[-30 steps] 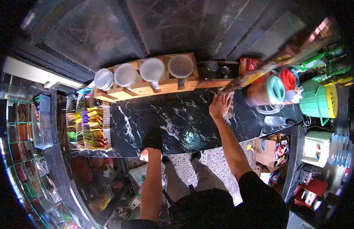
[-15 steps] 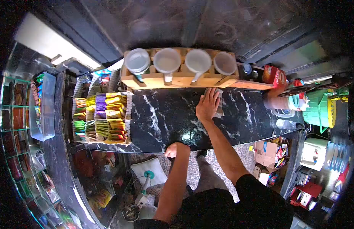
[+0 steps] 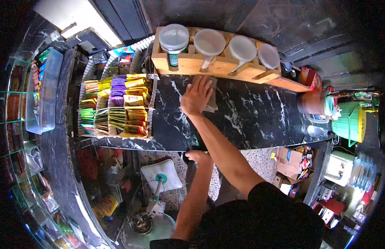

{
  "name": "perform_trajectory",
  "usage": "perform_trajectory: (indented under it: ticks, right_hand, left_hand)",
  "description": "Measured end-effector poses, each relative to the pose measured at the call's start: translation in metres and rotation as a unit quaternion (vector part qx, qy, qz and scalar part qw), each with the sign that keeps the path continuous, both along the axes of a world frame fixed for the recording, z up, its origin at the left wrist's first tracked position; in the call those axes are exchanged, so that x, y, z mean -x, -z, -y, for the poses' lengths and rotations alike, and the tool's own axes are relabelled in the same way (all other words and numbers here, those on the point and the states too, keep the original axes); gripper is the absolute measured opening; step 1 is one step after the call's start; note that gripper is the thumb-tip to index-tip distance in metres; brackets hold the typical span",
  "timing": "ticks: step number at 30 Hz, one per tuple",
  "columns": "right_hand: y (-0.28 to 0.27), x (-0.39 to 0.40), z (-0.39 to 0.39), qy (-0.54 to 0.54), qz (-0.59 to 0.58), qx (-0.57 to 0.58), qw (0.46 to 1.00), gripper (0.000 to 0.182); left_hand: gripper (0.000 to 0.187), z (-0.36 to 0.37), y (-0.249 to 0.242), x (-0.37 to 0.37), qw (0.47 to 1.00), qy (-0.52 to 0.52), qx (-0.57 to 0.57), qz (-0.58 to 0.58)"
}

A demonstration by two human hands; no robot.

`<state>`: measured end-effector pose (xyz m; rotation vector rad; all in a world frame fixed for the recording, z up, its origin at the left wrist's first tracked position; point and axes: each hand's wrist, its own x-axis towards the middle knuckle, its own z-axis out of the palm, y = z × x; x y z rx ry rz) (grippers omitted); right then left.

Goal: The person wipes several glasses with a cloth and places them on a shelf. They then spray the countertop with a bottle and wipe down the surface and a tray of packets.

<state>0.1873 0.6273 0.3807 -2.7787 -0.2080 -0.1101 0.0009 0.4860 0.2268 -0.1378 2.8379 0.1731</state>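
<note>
My right hand (image 3: pixel 197 96) presses flat on a grey-brown cloth (image 3: pixel 211 94), fingers spread, on the black marbled counter (image 3: pixel 250 112). The cloth lies just below the wooden rack (image 3: pixel 192 64), which holds lidded containers. At the counter's front edge is my left hand (image 3: pixel 198 157), its fingers curled; whether they hold anything is hidden. Left of my right hand stands a divided box of colourful sachets (image 3: pixel 126 99).
A blue clear bin (image 3: pixel 45 91) of packets is at the far left. On the right are a green basket (image 3: pixel 346 120), a clear cup (image 3: pixel 317 131) and a cardboard box (image 3: pixel 288 162). A fan (image 3: pixel 155 224) stands below the counter.
My right hand and the cloth have moved left along the counter. The view has shifted, and my left hand remains by the front edge.
</note>
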Motion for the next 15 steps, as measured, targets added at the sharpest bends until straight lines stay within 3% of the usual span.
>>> perform_trajectory:
  ticks: [5, 8, 10, 12, 15]
  right_hand:
    - [0.001, 0.03, -0.058, -0.085, 0.048, -0.068, 0.993, 0.058]
    - [-0.003, 0.043, -0.054, -0.132, 0.064, -0.089, 0.985, 0.054]
    - [-0.004, 0.044, -0.038, -0.262, 0.062, -0.099, 0.958, 0.057]
    - [-0.008, 0.047, -0.021, -0.294, 0.08, -0.1, 0.947, 0.055]
    - [-0.019, 0.055, 0.005, -0.434, 0.046, -0.129, 0.89, 0.046]
  left_hand:
    - [0.067, -0.128, 0.023, 0.003, 0.999, 0.019, 0.022, -0.037]
    - [0.067, -0.137, 0.031, 0.001, 0.998, 0.016, 0.034, -0.049]
    - [0.067, -0.136, 0.033, -0.003, 0.998, 0.01, 0.045, -0.052]
    - [0.068, -0.141, 0.029, -0.009, 0.997, 0.0, 0.052, -0.052]
    - [0.068, -0.158, 0.013, -0.021, 0.997, -0.015, 0.054, -0.05]
